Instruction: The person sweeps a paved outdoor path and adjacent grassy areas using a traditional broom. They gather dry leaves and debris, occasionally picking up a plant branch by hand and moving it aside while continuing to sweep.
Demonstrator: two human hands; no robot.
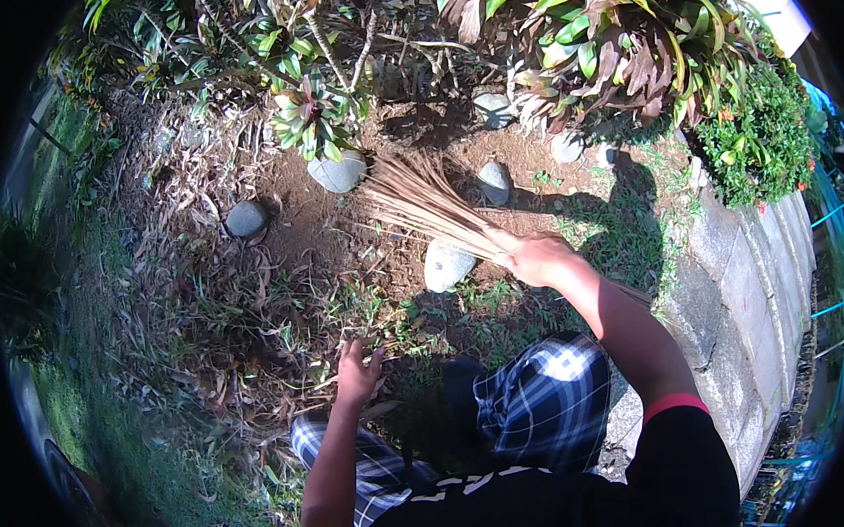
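Note:
My right hand [537,258] is closed round the bound end of a stick broom [429,207], a bundle of thin, stiff brown sticks. The broom's spread tips reach up and left over bare soil, near a rounded grey stone [338,172]. Just below the bundle, close to my right hand, lies a pale stone [448,264]. My left hand [356,373] hovers low over dry leaves and grass in front of my knee, thumb apart from the fingers, with nothing plainly held in it.
More stones, a dark grey one [247,218] and another [495,182], sit in the soil. Leafy plants [610,48] line the far side. Dry leaf litter [192,170] covers the left. Stone paving [734,288] runs along the right, beside a green bush [756,145].

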